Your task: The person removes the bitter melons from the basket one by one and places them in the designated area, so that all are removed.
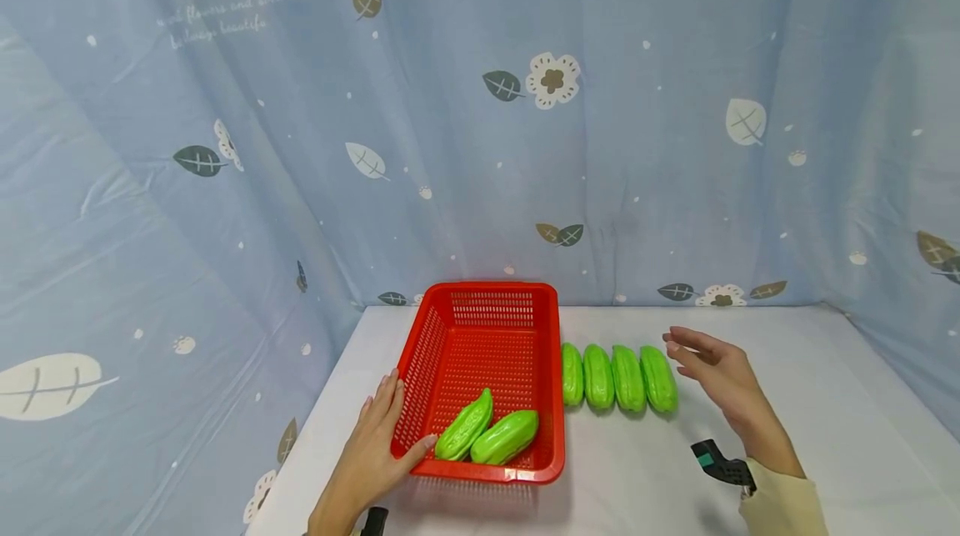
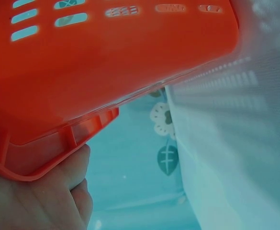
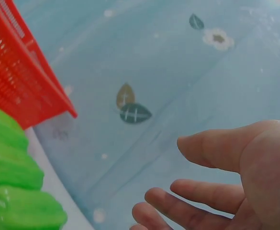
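Observation:
My left hand (image 1: pixel 369 438) rests on the front left corner of a red plastic basket (image 1: pixel 557 369), its fingers lying straight along the left rim and the thumb over the front rim. In the left wrist view the hand (image 2: pixel 49 196) touches the basket's rim (image 2: pixel 32 177) from outside. Two bright-green, ridged, gourd-like vegetables (image 1: pixel 506 438) lie inside at the front. Right of the basket, several more such gourds (image 1: pixel 628 378) lie side by side in a row. My right hand (image 1: pixel 723 373) hovers just right of the last gourd (image 1: pixel 659 379), fingers apart from the thumb, holding nothing.
A white table (image 1: pixel 622 478) carries everything. Behind and to the left hangs a blue curtain (image 1: pixel 450 102) with printed leaves and flowers, close to the basket's back edge. A black strap piece (image 1: pixel 720 463) sits at my right wrist.

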The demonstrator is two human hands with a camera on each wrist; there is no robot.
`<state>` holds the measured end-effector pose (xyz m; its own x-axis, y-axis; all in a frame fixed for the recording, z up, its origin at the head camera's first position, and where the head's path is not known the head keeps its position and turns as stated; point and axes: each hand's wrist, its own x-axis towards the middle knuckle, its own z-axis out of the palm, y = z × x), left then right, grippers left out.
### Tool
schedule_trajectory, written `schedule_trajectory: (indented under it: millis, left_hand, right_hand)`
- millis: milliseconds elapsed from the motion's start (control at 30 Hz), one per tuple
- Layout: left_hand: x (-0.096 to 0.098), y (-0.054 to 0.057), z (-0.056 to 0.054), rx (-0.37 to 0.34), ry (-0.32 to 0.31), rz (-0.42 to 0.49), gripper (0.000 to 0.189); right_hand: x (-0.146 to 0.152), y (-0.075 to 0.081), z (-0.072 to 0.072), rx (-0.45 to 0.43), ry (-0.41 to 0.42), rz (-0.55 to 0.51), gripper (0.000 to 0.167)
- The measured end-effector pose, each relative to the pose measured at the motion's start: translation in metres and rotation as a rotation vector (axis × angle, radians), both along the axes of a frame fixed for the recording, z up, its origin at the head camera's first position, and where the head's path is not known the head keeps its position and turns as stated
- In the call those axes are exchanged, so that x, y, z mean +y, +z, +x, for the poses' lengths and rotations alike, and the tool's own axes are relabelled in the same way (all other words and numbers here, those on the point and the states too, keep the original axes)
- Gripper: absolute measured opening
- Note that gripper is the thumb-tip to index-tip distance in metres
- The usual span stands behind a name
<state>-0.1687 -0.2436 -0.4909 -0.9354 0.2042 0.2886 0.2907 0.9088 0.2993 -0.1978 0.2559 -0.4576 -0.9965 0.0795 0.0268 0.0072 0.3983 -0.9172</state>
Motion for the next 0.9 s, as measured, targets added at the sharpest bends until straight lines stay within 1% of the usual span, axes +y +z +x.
schedule_trajectory:
  millis: [233, 367, 500, 733, 900]
  left_hand:
    - [0.001, 0.001, 0.000, 0.010, -0.005, -0.003, 0.095]
    - [0.000, 0.000, 0.001, 0.014, -0.009, -0.002, 0.094]
    - [-0.001, -0.001, 0.000, 0.016, -0.007, -0.004, 0.094]
    - [0.000, -0.002, 0.000, 0.013, -0.008, 0.003, 0.094]
    - [0.000, -0.002, -0.001, 0.019, -0.007, 0.007, 0.092]
  right_hand:
    - [-0.016, 0.016, 0.007, 0.088, 0.035, 0.007, 0.058]
    - [-0.025, 0.024, 0.009, 0.127, 0.075, -0.036, 0.055]
    - [-0.038, 0.035, 0.009, 0.138, 0.125, -0.079, 0.053]
    - [-0.067, 0.054, 0.000, 0.150, 0.217, -0.086, 0.049]
    - [-0.090, 0.062, -0.011, 0.142, 0.290, -0.107, 0.049]
